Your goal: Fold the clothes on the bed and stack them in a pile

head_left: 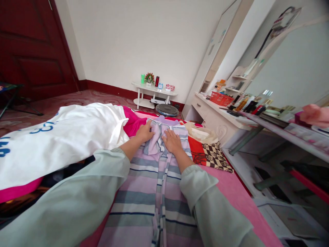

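A striped lilac, grey and white garment point(144, 192) lies spread over the pink bed surface, its two long parts running toward me. My left hand point(146, 132) is at the upper left of the garment, fingers bent against a bunched part of the cloth; whether it pinches the fabric is unclear. On the upper right part rests my right hand point(171, 140), palm down with its fingers spread. The cloth between the hands is wrinkled.
A white garment with blue print point(77, 127) and bright pink cloth point(133, 120) lie at the left. Right of the striped garment is a red and checkered cloth point(217, 156). Beyond stand a small white table point(151, 88) and, at right, a cluttered dresser point(213, 115).
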A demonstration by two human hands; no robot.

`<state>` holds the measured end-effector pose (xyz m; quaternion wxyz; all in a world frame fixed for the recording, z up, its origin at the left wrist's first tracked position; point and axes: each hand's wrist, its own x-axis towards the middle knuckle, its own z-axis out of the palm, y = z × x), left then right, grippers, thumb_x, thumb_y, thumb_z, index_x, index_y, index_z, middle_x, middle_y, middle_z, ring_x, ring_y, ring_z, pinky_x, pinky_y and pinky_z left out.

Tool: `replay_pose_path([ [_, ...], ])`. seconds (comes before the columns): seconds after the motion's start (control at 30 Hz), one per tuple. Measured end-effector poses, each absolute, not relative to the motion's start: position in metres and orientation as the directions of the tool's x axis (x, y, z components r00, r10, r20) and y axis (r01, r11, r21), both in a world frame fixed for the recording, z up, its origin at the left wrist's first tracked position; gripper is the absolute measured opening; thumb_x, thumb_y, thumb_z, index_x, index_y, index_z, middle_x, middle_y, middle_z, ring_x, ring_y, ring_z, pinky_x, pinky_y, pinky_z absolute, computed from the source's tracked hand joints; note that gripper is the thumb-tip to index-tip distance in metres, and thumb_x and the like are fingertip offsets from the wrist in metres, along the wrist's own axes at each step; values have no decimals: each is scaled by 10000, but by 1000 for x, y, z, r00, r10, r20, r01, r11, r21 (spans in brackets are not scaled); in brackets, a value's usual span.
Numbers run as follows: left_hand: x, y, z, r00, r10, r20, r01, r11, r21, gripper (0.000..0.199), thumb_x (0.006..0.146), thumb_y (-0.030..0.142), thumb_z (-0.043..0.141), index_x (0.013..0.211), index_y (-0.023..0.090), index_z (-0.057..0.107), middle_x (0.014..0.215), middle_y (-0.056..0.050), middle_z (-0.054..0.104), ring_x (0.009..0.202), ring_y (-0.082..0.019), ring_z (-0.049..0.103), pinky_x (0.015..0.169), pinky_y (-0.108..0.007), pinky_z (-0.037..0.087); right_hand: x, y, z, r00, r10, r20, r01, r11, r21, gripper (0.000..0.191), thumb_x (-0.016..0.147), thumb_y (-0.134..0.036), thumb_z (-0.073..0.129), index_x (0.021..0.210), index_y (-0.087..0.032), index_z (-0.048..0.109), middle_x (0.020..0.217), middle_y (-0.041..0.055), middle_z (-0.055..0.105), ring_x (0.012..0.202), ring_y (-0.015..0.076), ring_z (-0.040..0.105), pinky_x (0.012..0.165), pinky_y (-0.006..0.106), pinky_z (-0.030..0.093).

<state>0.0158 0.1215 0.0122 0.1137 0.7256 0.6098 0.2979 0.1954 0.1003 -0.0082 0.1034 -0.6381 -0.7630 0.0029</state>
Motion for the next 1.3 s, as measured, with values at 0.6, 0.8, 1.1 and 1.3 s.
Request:
replay_pose_path([
  [0.6, 26, 78, 4, 441, 877, 188, 847, -476, 234, 742, 781, 599, 516, 1394, 210, 361, 1480, -131, 309, 1350, -320, 272, 1074, -440, 223, 195, 97, -4, -163, 975, 150, 972, 185, -146, 541, 946, -473, 195, 1410, -225, 326, 1523, 42, 223, 1390, 213, 167, 1096, 467, 158],
  [0.8, 5, 54, -10, 320, 939, 126, 911, -342, 230, 962, 693, 815, 367, 1439, 213, 292, 1524, -170, 169, 1394, -363, 123, 1084, -512, 129, 196, 96, -3, -167, 977, 136, 970, 187, -153, 612, 925, -551, 177, 1430, -224, 288, 1532, 50, 189, 1392, 224, 154, 1093, 472, 155],
  [1.1, 9, 46, -7, 238, 959, 155, 935, -270, 231, 1080, 652, 872, 277, 1450, 144, 257, 1522, -189, 156, 1393, -343, 146, 1094, -497, 136, 189, 99, -2, 64, 997, 31, 995, -61, -85, 715, 882, -632, 150, 1467, -223, 188, 1542, 95, 127, 1396, 292, 105, 1077, 540, 65],
  [1.3, 8, 46, -7, 239, 960, 142, 936, -267, 228, 1079, 641, 881, 262, 1448, 165, 266, 1529, -163, 151, 1396, -335, 137, 1097, -491, 128, 206, 104, 13, -26, 996, 82, 999, 28, -26, 685, 860, -630, 298, 1384, -196, 379, 1460, 146, 324, 1326, 318, 265, 1060, 533, 119],
])
